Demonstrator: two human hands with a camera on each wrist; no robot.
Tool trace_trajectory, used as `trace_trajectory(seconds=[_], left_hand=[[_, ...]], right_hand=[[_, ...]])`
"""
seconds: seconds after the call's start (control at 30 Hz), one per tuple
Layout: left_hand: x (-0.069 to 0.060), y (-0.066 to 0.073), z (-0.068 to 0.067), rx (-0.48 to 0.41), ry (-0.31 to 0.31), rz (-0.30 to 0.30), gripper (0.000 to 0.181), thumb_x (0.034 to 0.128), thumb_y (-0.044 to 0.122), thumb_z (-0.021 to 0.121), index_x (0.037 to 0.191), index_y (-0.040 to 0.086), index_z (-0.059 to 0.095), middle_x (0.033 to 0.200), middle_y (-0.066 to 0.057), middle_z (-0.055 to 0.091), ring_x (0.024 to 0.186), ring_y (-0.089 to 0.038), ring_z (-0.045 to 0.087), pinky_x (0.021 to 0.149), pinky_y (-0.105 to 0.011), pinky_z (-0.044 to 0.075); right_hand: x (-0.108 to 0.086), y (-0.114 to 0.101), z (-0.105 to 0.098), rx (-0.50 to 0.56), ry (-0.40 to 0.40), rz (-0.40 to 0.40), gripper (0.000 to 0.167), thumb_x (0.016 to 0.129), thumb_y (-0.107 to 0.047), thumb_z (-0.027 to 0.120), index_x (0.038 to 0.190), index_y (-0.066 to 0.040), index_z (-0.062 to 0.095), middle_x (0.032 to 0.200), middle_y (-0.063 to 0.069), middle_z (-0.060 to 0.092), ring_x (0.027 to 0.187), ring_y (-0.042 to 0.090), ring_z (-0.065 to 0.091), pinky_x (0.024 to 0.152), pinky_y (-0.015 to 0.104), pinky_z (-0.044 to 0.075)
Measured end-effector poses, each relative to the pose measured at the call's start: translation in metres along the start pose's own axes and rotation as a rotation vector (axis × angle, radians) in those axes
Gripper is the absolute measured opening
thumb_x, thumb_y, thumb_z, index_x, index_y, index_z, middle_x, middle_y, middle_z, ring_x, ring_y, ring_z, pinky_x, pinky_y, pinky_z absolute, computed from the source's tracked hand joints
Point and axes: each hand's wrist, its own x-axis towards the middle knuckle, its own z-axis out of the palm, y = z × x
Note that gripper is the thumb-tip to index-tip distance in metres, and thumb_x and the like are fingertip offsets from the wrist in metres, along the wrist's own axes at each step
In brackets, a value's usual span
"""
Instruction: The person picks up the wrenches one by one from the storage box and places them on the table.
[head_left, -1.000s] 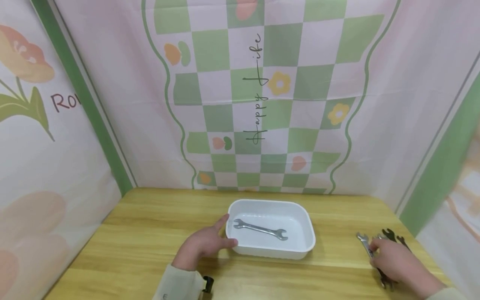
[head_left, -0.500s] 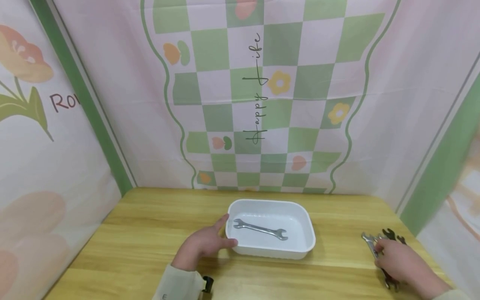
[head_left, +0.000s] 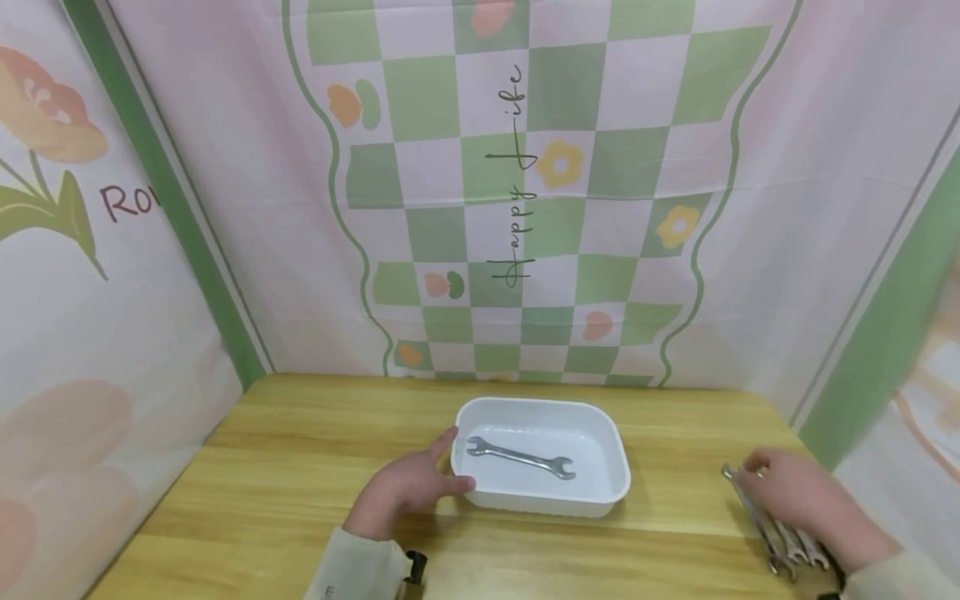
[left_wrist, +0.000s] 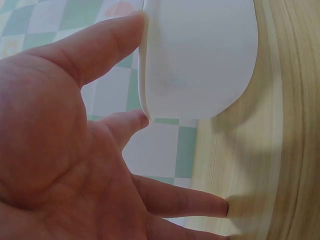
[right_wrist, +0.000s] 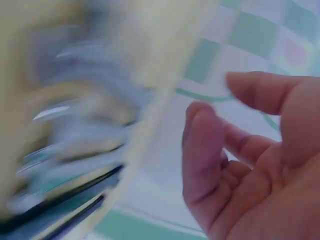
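Note:
A white tray stands mid-table with one silver double open-ended wrench lying in it. My left hand touches the tray's left end, thumb and index finger spread along the rim; in the left wrist view its other fingers reach down to the tabletop. Over at the right, my right hand hovers above several wrenches and hides part of them. In the right wrist view, its thumb and index finger are apart, with nothing between them. The wrenches there are blurred.
The wooden table has a patterned cloth hanging at its back edge, with cloth walls on both sides. The wrench pile lies near the table's right edge. Bare wood shows between tray and pile.
My right hand has lifted from the wrenches, and more of their near ends show. The left hand and the tray have stayed put.

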Motion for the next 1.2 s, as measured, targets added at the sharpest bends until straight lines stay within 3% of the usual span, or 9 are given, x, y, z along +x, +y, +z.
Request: trace_trajectory(seconds=[0.07,0.13,0.2,0.4,0.53,0.67,0.8,1.0,1.2], left_hand=[[0.0,0.0,-0.001,-0.003,0.001,0.0,0.094,0.0889,0.053,0.07,0.161,0.023,0.018,0.139,-0.025,0.054,0.122,-0.049,0.052,0.098,-0.069,0.037],[0.0,-0.001,-0.001,-0.003,0.002,0.001,0.094,0.089,0.053,0.07,0.161,0.023,0.018,0.138,-0.025,0.054,0.122,-0.049,0.052,0.099,-0.069,0.037],[0.0,-0.001,-0.001,-0.004,0.003,0.002,0.094,0.0889,0.053,0.07,0.161,0.023,0.018,0.139,-0.025,0.054,0.122,-0.049,0.051,0.099,-0.069,0.036],[-0.002,0.0,-0.001,-0.006,0.008,0.008,0.094,0.089,0.052,0.07,0.161,0.022,0.019,0.138,-0.025,0.054,0.123,-0.05,0.05,0.099,-0.069,0.036],[-0.004,0.002,-0.001,-0.015,0.008,0.011,0.093,0.0893,0.051,0.07,0.161,0.021,0.019,0.137,-0.026,0.055,0.123,-0.05,0.05,0.099,-0.07,0.036],[-0.004,0.002,-0.001,-0.019,0.008,0.009,0.093,0.0887,0.052,0.07,0.161,0.021,0.02,0.137,-0.025,0.055,0.122,-0.05,0.051,0.098,-0.07,0.036],[-0.003,0.002,0.0,-0.018,0.008,0.008,0.093,0.0886,0.052,0.07,0.161,0.021,0.02,0.137,-0.025,0.055,0.122,-0.05,0.051,0.098,-0.07,0.036],[-0.002,0.002,0.0,-0.018,0.005,-0.004,0.093,0.0887,0.051,0.07,0.161,0.022,0.02,0.138,-0.024,0.054,0.124,-0.049,0.049,0.1,-0.07,0.035],[-0.002,0.003,-0.001,-0.019,0.009,-0.008,0.093,0.088,0.052,0.071,0.161,0.023,0.021,0.137,-0.025,0.054,0.122,-0.05,0.05,0.098,-0.071,0.035]], right_hand=[[0.008,-0.01,-0.012,0.188,-0.016,0.021,0.059,0.103,-0.038,0.054,0.124,0.017,0.052,0.089,0.017,0.064,0.06,0.02,0.057,0.053,0.037,0.053],[0.017,-0.021,-0.023,0.416,-0.055,0.064,0.07,0.105,-0.044,0.048,0.137,0.018,0.039,0.099,0.023,0.063,0.06,0.021,0.059,0.053,0.033,0.054],[0.027,-0.032,-0.032,0.577,-0.096,0.089,0.077,0.104,-0.05,0.045,0.143,0.015,0.032,0.115,0.025,0.061,0.064,0.019,0.059,0.056,0.032,0.055],[0.056,-0.07,-0.044,0.891,-0.208,0.082,0.082,0.101,-0.061,0.043,0.147,0.006,0.033,0.115,0.011,0.068,0.052,0.006,0.046,0.046,0.02,0.041],[0.068,-0.106,-0.042,1.023,-0.35,0.091,0.086,0.096,-0.067,0.045,0.151,-0.002,0.033,0.126,0.022,0.062,0.044,0.003,0.034,0.041,0.019,0.033],[0.08,-0.142,-0.033,1.047,-0.491,0.065,0.09,0.093,-0.071,0.047,0.152,-0.005,0.035,0.132,0.032,0.055,0.042,0.003,0.029,0.038,0.017,0.03],[0.092,-0.17,-0.02,0.984,-0.574,0.025,0.079,0.095,-0.059,0.057,0.15,-0.006,0.041,0.126,0.032,0.06,0.043,0.002,0.027,0.038,0.016,0.027],[0.107,-0.199,0.003,0.834,-0.623,0.046,0.056,0.094,-0.031,0.071,0.143,-0.01,0.053,0.118,0.026,0.067,0.043,0.004,0.027,0.039,0.017,0.026],[0.118,-0.217,0.03,0.676,-0.646,0.002,0.05,0.087,-0.016,0.078,0.134,-0.014,0.063,0.114,0.021,0.069,0.043,0.006,0.03,0.041,0.019,0.028]])
